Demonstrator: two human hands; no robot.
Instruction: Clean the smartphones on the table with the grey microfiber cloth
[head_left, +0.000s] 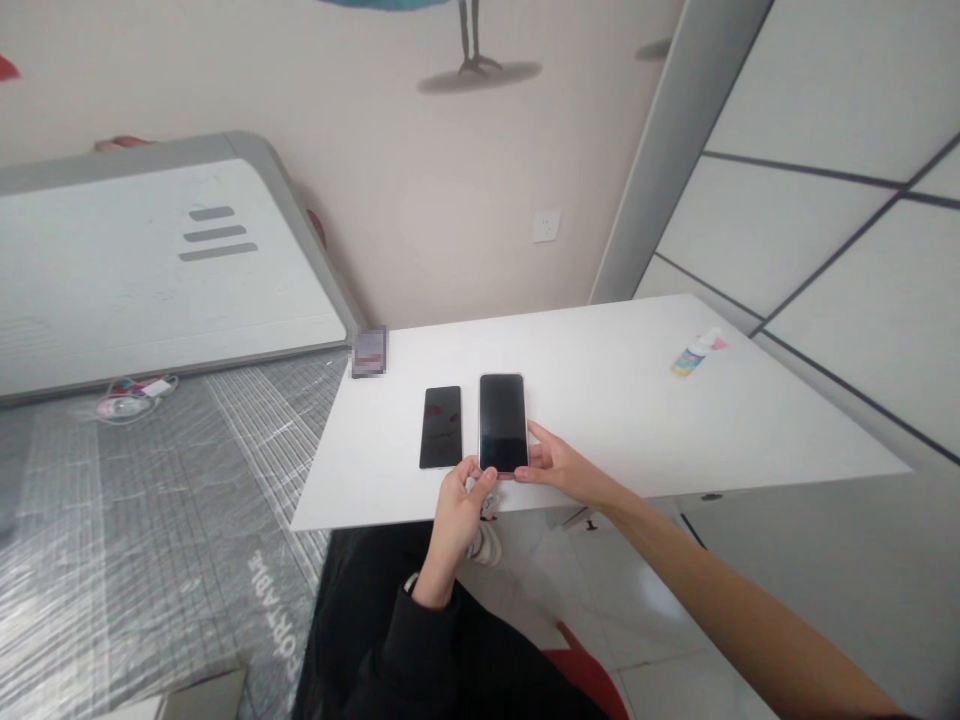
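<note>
Both hands hold a smartphone (pixel 503 420) with a dark screen facing up, over the front part of the white table (pixel 600 400). My left hand (pixel 459 510) grips its lower left corner, thumb at the bottom edge. My right hand (pixel 553 466) is closed on the lower right side, thumb by the bottom corner. A small pale patterned item (pixel 490 504) shows just below my left thumb; I cannot tell what it is. Left of the held phone, a second black smartphone (pixel 441 428) lies flat on the table.
A pixelated small rectangular item (pixel 370 352) lies at the table's back left corner. On the right stands or lies a white bottle (pixel 691 358) with a yellow and blue label. Left of the table are a plastic-wrapped mattress (pixel 247 460) and a headboard (pixel 135 280). A wall socket (pixel 547 226) is behind.
</note>
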